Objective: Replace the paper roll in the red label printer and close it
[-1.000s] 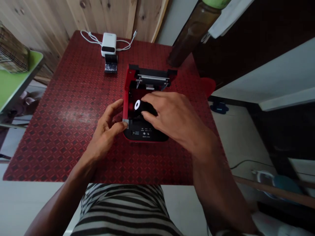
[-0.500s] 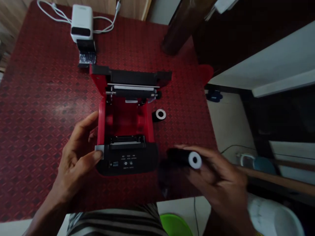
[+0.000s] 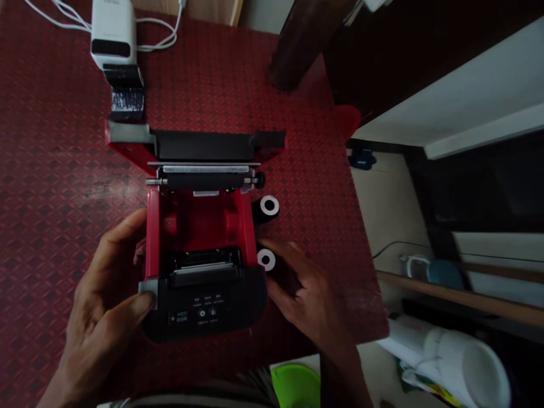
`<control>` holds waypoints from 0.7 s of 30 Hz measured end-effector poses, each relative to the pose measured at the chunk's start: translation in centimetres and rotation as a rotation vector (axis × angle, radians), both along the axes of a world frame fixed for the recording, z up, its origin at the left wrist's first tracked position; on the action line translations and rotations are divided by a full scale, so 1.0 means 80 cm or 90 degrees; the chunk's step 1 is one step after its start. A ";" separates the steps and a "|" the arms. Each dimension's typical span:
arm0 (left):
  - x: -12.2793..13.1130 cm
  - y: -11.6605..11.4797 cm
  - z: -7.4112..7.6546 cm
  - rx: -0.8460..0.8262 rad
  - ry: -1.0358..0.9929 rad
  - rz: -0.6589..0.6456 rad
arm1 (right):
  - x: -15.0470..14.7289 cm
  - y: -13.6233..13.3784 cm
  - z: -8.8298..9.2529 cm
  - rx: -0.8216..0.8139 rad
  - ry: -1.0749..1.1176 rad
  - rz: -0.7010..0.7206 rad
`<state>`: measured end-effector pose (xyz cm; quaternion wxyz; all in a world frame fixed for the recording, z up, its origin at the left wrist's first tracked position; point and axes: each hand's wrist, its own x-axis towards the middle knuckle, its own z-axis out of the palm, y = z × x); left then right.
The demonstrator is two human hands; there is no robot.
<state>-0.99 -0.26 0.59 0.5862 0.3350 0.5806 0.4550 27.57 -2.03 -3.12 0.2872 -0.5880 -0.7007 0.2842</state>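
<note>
A red and black thermal printer (image 3: 199,283) sits on the red patterned tabletop (image 3: 55,187) with its lid tipped back and its red compartment showing nothing inside. My left hand (image 3: 104,300) grips the printer's front left corner, thumb on a grey tab. My right hand (image 3: 301,289) is shut around a black roll with a white core (image 3: 266,259), just off the printer's right side. Another such roll (image 3: 266,208) lies on the tabletop, a little farther back beside the printer.
Behind the printer are a white box-shaped device (image 3: 113,34) with white cable and a small black object (image 3: 126,99). A dark bottle (image 3: 301,48) stands at the back. Beyond the table's right edge are a wooden rail (image 3: 446,297) and a white paper roll (image 3: 450,362).
Both rolls have left the printer compartment: one now lies on the table, and my right hand has brought the other from the lower right to the printer's side. The view has moved closer.
</note>
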 end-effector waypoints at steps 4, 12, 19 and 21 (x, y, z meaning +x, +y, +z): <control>0.003 0.000 0.005 -0.050 -0.001 0.021 | 0.028 -0.010 0.011 -0.045 -0.019 -0.024; -0.010 -0.003 -0.011 0.013 -0.006 -0.038 | 0.031 0.069 -0.006 -0.042 0.067 -0.168; -0.011 -0.009 -0.020 0.072 -0.042 -0.073 | 0.003 0.102 -0.014 0.004 0.113 -0.127; -0.011 -0.010 -0.024 0.075 -0.063 -0.077 | 0.008 0.088 0.019 0.039 0.089 -0.142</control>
